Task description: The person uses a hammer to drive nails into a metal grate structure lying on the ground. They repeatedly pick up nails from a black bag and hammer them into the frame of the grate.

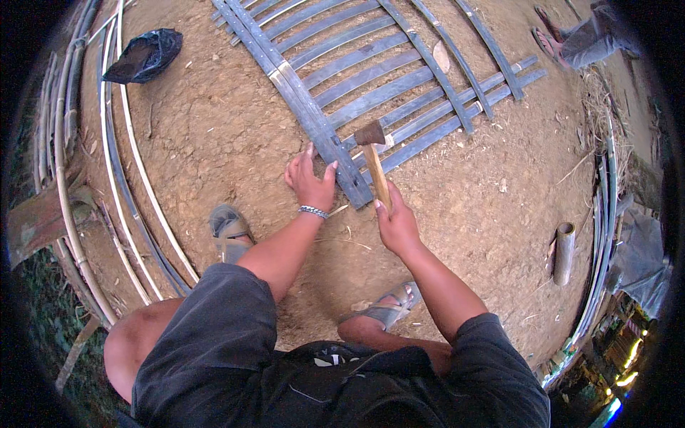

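A frame of dark split-bamboo slats (371,64) lies on the dirt, its thick double rail (314,114) slanting down toward me. At the near end of that rail rests my left hand (312,184), its fingers spread along the left edge and the thumb touching the side. A chain bracelet circles that wrist. My right hand (398,225) grips the wooden handle of a hatchet (374,160). Its rusty head is up, over the corner where the lowest slats meet the rail. The fingers' far side is hidden on both hands.
A black plastic bag (145,55) sits at the upper left beside long bamboo poles (118,164). Right of me stand a short bamboo tube (564,253) and a bundle of strips (603,214). Another person's leg (592,46) shows at the upper right. My sandalled feet flank the work.
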`<state>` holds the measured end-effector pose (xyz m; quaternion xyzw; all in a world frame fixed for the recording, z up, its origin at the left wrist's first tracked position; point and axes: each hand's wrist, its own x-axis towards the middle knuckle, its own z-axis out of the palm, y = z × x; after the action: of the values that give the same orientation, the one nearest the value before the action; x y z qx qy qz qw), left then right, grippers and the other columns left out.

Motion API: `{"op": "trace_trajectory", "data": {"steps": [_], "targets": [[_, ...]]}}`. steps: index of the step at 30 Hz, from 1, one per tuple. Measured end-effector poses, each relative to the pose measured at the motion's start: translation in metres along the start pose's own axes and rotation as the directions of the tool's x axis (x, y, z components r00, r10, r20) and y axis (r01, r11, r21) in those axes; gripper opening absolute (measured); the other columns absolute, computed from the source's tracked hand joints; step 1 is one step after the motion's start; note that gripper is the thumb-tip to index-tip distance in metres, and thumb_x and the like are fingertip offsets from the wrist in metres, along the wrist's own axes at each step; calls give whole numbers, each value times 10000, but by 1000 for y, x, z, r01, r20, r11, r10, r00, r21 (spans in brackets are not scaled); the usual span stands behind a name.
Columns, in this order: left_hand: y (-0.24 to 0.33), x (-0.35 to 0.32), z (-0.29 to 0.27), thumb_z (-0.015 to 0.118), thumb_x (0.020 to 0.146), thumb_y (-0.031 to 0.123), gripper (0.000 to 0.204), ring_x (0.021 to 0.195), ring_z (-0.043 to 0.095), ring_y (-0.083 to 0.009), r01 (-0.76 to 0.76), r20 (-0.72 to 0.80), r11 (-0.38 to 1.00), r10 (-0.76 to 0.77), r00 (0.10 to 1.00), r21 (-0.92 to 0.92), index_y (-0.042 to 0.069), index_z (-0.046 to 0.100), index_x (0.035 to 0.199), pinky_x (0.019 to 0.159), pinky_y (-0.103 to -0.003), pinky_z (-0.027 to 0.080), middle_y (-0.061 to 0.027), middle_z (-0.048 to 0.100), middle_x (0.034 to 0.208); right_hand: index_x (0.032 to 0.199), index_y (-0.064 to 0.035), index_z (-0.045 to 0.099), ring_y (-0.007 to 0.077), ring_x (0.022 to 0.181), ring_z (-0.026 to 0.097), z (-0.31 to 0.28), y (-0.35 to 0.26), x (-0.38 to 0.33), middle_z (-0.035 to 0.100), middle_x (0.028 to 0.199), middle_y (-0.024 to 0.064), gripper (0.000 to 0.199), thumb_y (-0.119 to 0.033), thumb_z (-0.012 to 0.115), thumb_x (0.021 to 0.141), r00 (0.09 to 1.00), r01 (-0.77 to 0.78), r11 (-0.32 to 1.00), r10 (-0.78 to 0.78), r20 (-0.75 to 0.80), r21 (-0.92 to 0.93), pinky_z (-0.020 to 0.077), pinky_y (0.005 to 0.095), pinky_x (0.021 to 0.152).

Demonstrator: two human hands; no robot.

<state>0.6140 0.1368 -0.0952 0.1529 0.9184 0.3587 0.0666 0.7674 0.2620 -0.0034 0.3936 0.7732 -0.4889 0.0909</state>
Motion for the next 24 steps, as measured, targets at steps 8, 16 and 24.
{"op": "trace_trajectory", "data": {"steps": [8, 16, 24], "targets": [[9, 35, 1, 669, 902, 301, 600, 1383, 411, -324, -167, -175, 986, 166, 971, 8, 97, 492, 1438, 1203, -533, 167, -150, 507, 1430, 1525, -176, 341, 524, 1034, 632, 3, 11, 8, 661, 1096, 330, 572, -209, 561, 998, 988, 109, 994, -112, -110, -31, 519, 553, 867], [37, 160, 18, 485, 1012, 299, 524, 1507, 280, -310, -596, 196, 727, 565, 801, 341, 86, 431, 1488, 1237, -572, 123, -149, 381, 1581, 1523, -142, 345, 519, 1080, 621, 14, 9, -8, 640, 1191, 325, 571, -181, 557, 994, 981, 168, 986, -169, -95, -16, 513, 532, 921], [41, 154, 19, 471, 1017, 287, 524, 1515, 266, -302, -597, 369, 703, 476, 798, 386, 136, 409, 1515, 1232, -578, 145, -135, 349, 1606, 1514, -85, 355, 492, 1182, 590, -1, -1, -11, 560, 1360, 309, 566, -190, 558, 997, 996, 90, 996, -90, 18, -27, 508, 510, 971]]}}
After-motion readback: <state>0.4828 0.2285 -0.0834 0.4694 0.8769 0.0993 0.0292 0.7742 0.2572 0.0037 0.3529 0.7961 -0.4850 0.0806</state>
